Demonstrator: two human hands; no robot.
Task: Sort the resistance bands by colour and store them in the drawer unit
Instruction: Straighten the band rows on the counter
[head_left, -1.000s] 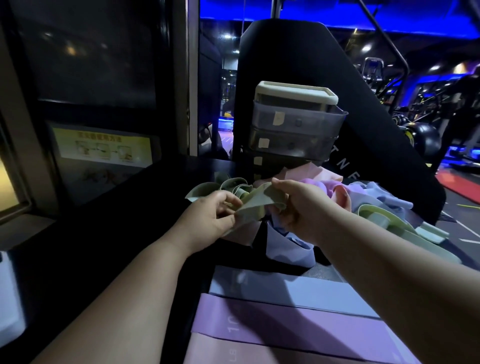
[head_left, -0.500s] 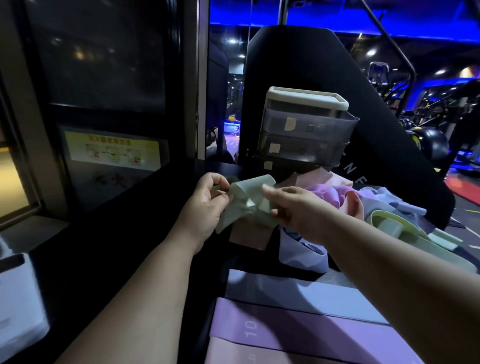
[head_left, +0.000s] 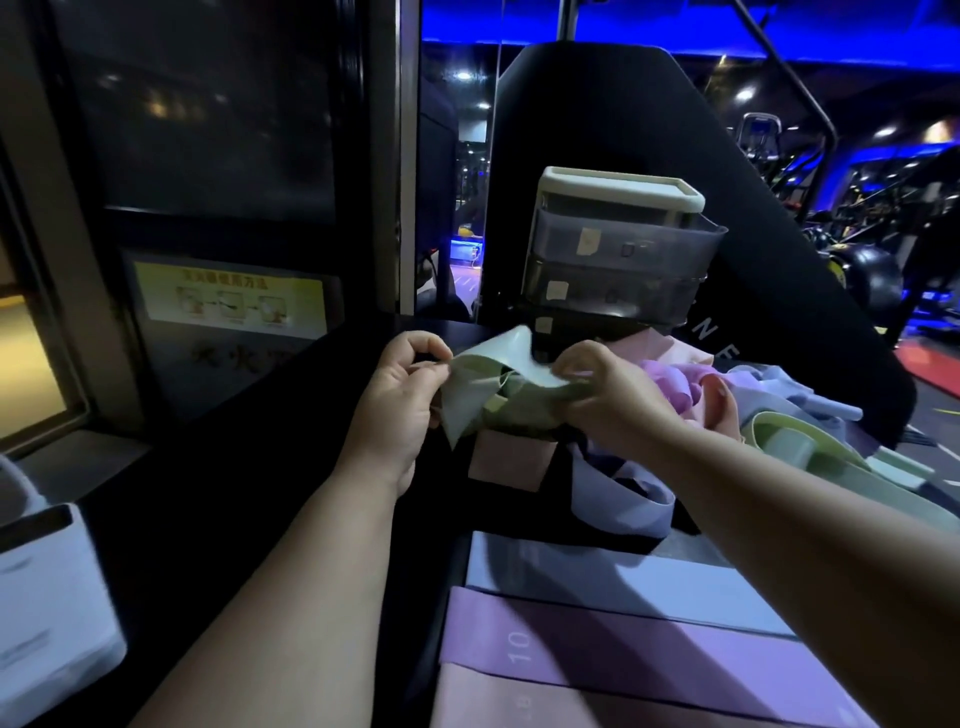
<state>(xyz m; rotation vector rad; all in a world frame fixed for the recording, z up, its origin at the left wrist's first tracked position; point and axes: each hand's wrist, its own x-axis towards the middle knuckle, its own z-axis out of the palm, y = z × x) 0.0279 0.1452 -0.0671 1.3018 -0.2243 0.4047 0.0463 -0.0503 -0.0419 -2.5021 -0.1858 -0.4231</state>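
Pale green resistance band (head_left: 493, 395) hangs bunched above the middle of the dark tabletop (head_left: 249, 467), held up between both hands; the left hand (head_left: 395, 400) has its grip pinched on the band's left end, thumb against fingers; the right hand (head_left: 618, 400) has its grip curled round the right end; just behind the band, near the tabletop's far edge, stands the drawer unit (head_left: 618, 249), smoky translucent drawers under a cream top. Below the hands lie a pink band (head_left: 504, 462) and a looped blue band (head_left: 618, 499); a purple tangle (head_left: 670, 384) sits just right of the right hand; more green bands (head_left: 810, 441) lie toward the right edge. Along the near edge three bands lie flat, side by side: the flat blue band (head_left: 623, 587) farthest, the flat purple band (head_left: 623, 644) marked 10 in the middle, the flat pink band (head_left: 519, 706) nearest.
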